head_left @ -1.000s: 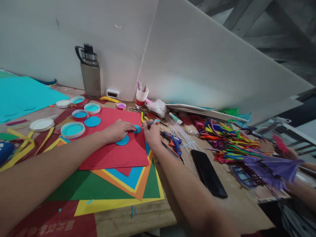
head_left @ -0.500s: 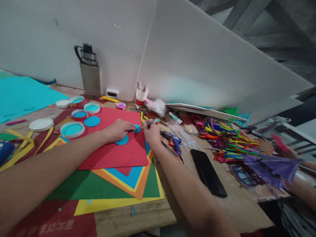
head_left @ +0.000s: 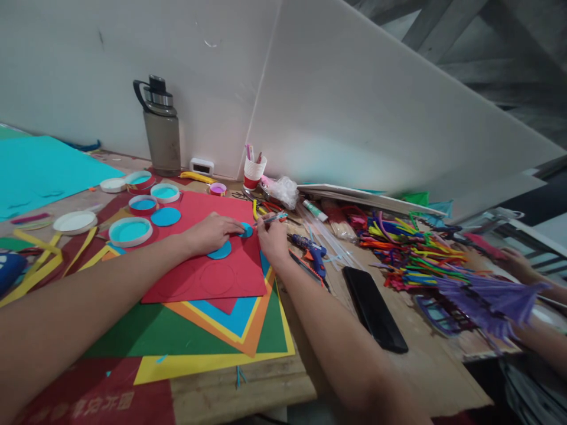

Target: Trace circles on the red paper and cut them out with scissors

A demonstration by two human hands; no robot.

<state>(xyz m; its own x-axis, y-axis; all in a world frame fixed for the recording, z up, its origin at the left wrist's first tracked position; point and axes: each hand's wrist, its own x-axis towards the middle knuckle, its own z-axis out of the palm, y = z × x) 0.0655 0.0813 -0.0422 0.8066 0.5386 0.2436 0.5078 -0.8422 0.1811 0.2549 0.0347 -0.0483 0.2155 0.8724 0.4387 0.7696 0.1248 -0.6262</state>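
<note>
My left hand (head_left: pixel 212 232) lies on the red sheet (head_left: pixel 190 277), its fingertips pressing a small blue disc (head_left: pixel 246 230) near the sheet's right edge. A larger blue disc (head_left: pixel 220 250) lies just below the fingers, partly under the hand. My right hand (head_left: pixel 271 236) is closed on a thin pen-like tool (head_left: pixel 273 218), whose tip points left toward the small disc. Another blue disc (head_left: pixel 165 216) rests at the sheet's upper left. Faint circles are drawn on the lower part of the red sheet. Green, orange, blue and yellow sheets lie beneath it.
Round lids (head_left: pixel 130 232) stand at left, a bottle (head_left: pixel 162 133) and paper cup (head_left: pixel 254 171) behind. At right are a glue gun (head_left: pixel 312 252), a black phone (head_left: pixel 374 310) and many pipe cleaners (head_left: pixel 416 251). Another person's hand (head_left: pixel 516 262) shows at the far right.
My hands have barely moved. At the far right, the other person's hand and the pinkish-red item by it have shifted slightly left and up.
</note>
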